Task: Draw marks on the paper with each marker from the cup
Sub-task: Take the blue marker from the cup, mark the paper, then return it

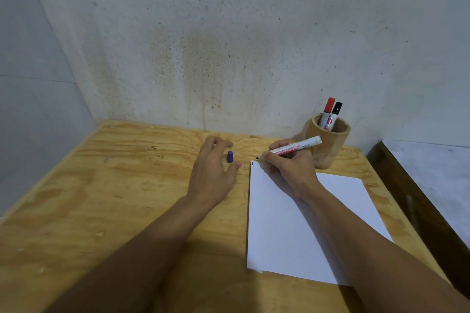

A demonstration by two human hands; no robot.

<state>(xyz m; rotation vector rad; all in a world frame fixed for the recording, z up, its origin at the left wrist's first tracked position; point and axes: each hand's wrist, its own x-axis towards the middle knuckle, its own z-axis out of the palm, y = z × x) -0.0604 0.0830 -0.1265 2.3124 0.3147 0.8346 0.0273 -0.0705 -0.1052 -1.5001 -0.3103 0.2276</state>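
Observation:
A white sheet of paper point(287, 223) lies on the wooden table, with a small blue mark point(252, 163) at its far left corner. My right hand point(292, 168) grips an uncapped white marker point(295, 148), tip pointing left just beyond that corner. A blue cap point(230, 156) stands on the table between the spread fingers of my left hand point(213, 175), which does not clearly touch it. A wooden cup point(328, 142) behind my right hand holds a red-capped marker point(328, 112) and a black-capped marker point(335, 115).
The plywood table point(101, 198) sits in a corner against stained walls point(216, 58). To the right stands a dark piece of furniture with a pale top point(437, 185), separated from the table by a narrow gap.

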